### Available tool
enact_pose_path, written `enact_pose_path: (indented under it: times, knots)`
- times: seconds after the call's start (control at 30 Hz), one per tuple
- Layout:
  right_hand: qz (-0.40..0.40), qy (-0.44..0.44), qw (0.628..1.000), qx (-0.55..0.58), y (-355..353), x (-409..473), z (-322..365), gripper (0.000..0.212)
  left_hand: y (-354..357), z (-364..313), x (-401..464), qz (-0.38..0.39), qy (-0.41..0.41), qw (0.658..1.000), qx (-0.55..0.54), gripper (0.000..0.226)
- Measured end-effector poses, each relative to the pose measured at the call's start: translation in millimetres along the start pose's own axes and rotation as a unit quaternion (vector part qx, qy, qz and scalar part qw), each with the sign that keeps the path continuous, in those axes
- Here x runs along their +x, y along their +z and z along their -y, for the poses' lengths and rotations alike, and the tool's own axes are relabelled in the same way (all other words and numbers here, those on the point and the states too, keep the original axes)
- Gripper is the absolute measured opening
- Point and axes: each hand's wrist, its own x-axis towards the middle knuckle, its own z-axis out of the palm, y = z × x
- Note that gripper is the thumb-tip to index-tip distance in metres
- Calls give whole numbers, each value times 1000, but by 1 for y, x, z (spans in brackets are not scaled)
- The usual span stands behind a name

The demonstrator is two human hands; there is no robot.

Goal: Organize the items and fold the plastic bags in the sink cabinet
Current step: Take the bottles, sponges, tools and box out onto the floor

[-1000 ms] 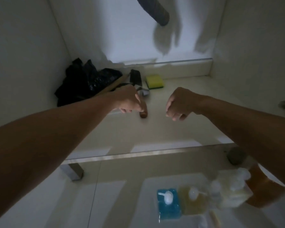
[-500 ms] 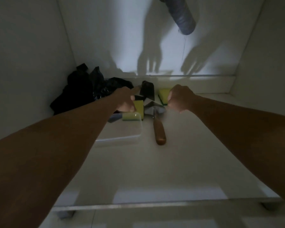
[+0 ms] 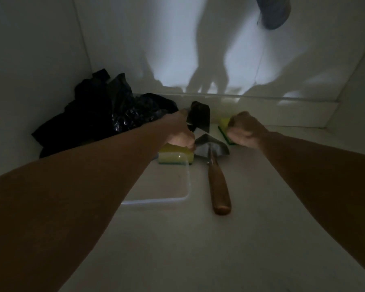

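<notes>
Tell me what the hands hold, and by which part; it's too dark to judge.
The left hand grips a yellow sponge from its top. The right hand is fisted by another sponge; any hold there cannot be told.

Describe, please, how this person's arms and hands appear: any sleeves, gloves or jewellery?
Both forearms are bare as far as the frame shows, with no sleeves visible. The left hand and right hand wear no gloves; no watch, bracelet or ring shows, though dim light hides fine detail.

The near cabinet floor [image 3: 209, 249] lay open between the forearms. Farther in, a clear tray [image 3: 167, 186] and a trowel [image 3: 217, 175] lay side by side across the middle. Black bags [image 3: 105, 114] filled the back-left corner; sponges [image 3: 175, 157] and a dark scraper [image 3: 199, 116] crowded the back.
</notes>
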Motion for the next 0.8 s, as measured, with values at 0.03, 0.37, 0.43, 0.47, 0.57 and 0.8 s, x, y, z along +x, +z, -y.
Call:
enact_pose_path:
  times: [0.03, 0.37, 0.43, 0.47, 0.57, 0.8]
  knots:
    - [-14, 4, 1000, 13, 0, 1, -1, 47, 2, -2, 2, -17, -9, 1000, 1, 96]
    - [-39, 82, 993, 77, -26, -31, -38, 45, 14, -22, -5, -174, -72, 977, 101, 59]
    - [-49, 84, 991, 92, -34, -44, -48, 47, 12, -26, -12, -179, -103, 977, 46, 60]
    - [-55, 85, 991, 91, -36, -52, -53, 48, 13, -28, -14, -177, -127, 976, 2, 65]
    - [-62, 85, 991, 87, -37, -71, -62, 59, 18, -32, -15, -147, -155, 976, -38, 98]
    - [-27, 89, 990, 106, -32, -107, -67, 81, 33, -51, -22, -115, -159, 974, -111, 94]
